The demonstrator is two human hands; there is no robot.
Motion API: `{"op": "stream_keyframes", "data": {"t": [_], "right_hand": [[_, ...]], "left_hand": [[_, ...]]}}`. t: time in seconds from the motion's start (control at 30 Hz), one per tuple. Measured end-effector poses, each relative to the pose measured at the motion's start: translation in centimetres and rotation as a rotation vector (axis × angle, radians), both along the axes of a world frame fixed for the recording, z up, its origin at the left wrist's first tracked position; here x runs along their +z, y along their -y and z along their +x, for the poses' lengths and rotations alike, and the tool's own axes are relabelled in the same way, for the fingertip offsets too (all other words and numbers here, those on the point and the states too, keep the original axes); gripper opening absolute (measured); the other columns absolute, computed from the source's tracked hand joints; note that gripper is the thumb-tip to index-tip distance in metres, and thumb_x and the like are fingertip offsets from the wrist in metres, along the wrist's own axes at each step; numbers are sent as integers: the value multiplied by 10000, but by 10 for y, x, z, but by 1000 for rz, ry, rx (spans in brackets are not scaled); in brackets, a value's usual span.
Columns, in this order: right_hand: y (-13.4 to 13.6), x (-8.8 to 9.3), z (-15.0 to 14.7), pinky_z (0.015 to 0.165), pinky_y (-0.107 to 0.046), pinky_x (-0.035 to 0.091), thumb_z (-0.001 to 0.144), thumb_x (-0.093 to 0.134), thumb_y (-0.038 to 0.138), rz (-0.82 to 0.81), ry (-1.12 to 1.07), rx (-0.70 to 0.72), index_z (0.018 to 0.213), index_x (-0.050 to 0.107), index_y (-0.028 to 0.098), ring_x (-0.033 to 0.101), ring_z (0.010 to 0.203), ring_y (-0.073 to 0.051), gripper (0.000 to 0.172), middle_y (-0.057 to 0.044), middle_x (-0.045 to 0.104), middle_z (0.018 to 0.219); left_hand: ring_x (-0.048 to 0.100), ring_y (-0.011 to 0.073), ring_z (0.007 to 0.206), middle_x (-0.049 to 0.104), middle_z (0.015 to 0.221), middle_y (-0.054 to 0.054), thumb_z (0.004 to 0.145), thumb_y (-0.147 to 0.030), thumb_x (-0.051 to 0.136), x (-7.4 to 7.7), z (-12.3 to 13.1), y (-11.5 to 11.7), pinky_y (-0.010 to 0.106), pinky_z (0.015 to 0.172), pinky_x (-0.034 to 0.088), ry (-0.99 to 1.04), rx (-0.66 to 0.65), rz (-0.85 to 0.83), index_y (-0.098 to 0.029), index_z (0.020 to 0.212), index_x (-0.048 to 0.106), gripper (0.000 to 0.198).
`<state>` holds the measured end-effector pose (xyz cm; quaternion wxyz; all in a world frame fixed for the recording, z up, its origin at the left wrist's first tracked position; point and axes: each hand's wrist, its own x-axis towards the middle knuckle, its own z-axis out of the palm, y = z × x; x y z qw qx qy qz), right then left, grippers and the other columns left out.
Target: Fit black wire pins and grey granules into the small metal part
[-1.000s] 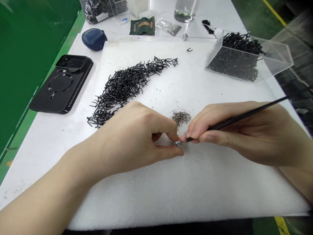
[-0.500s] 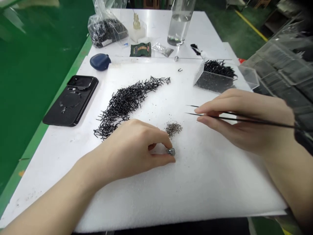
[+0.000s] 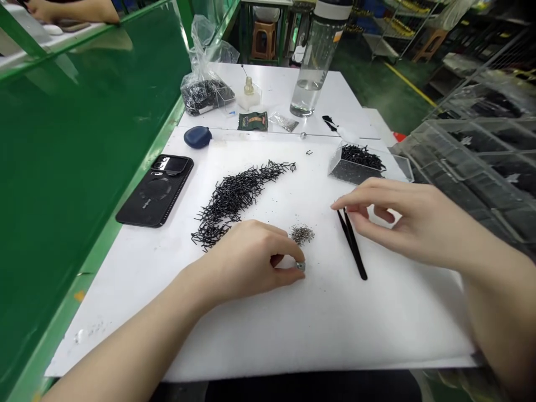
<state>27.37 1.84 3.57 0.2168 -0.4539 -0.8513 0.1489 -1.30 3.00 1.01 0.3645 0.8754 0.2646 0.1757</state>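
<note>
My left hand [image 3: 255, 262] rests on the white foam sheet [image 3: 335, 324], thumb and forefinger pinching a small shiny metal piece [image 3: 300, 266]. Most of that piece is hidden by the fingertips. My right hand [image 3: 389, 218] is over the sheet with its fingers apart. Black tweezers [image 3: 354, 245] lie on the sheet beneath its fingertips, points toward them; whether a finger touches the points I cannot tell. Just beyond my left hand is a little heap of tiny metal bits [image 3: 302, 234]. A long pile of bent black pins [image 3: 234, 195] spreads out behind my left hand.
A clear box of black pins [image 3: 360, 162] stands beyond my right hand. To the left lie a black phone [image 3: 157, 190] and a blue case [image 3: 198, 137]. Behind are a bag of black parts [image 3: 207, 95], a green packet [image 3: 253, 121] and a water bottle [image 3: 312, 78]. Clear drawers [image 3: 464, 162] stand right.
My right hand has let go of the tweezers, which now lie on the sheet. My left hand keeps its pinch on the metal piece. The view has tilted up.
</note>
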Motion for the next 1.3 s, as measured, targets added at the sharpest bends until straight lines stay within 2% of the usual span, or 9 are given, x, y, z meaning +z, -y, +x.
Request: {"op": "stream_keyframes", "data": {"t": [0.07,0.17,0.33,0.5,0.7,0.83,0.93,1.07,1.3], "right_hand": [[-8,11,-17,576,-358,460,954,667,258,-15,-17,50,1093,782,320,578,625,-189,190,-21,754,900],[-35,15,-48,668,-371,501,939,673,262,-6,-41,181,1007,818,313,673,753,-221,168,-35,800,955],[-86,-7,-89,816,-374,548,927,697,252,-49,-38,250,1022,852,252,712,879,-228,182,-62,781,1009],[-98,-24,-102,834,-405,528,879,710,181,-90,-61,258,908,865,237,695,876,-248,167,-74,759,938],[-94,-21,-102,862,-403,538,867,746,225,-170,-232,150,860,820,239,691,908,-234,75,-62,749,981],[-89,-14,-95,754,-365,569,939,710,292,-276,-419,14,950,752,222,728,974,-235,82,-79,800,1064],[-76,-4,-84,618,-319,549,975,682,290,-330,-558,-73,942,710,226,727,820,-196,77,-56,796,919],[-43,3,-60,540,-291,517,934,785,304,-364,-703,-157,900,751,245,604,565,-117,76,2,754,772],[1,-25,-32,455,-255,490,833,896,379,-454,-952,-227,906,811,293,782,712,-202,141,1,800,742]], "left_hand": [[558,107,547,658,654,-20,867,-229,756,2,-1,0,234,529,444,21,-5,-21,-197,949,850,129],[577,109,586,680,706,-8,861,-227,763,3,-1,1,233,560,472,64,-13,-58,-189,948,844,125],[648,113,681,759,881,30,825,-211,820,-2,-1,6,222,626,520,159,-31,-129,-159,928,836,116],[691,118,725,792,918,29,820,-188,827,-7,-1,8,210,649,521,217,-59,-188,-150,933,821,119],[702,105,700,772,798,4,801,-118,782,-6,1,10,175,630,522,273,-28,-227,-140,907,800,110],[719,116,707,794,819,16,799,-125,764,-3,0,13,178,660,567,324,-8,-251,-144,909,807,119],[732,125,700,820,852,30,797,-131,771,-2,0,15,194,712,614,356,4,-293,-148,926,830,143],[776,146,732,843,889,59,797,-159,799,-3,0,18,202,761,652,405,54,-381,-137,978,857,191],[810,205,870,851,999,104,810,-158,821,15,2,21,251,829,688,489,101,-576,-118,1085,864,281]]}}
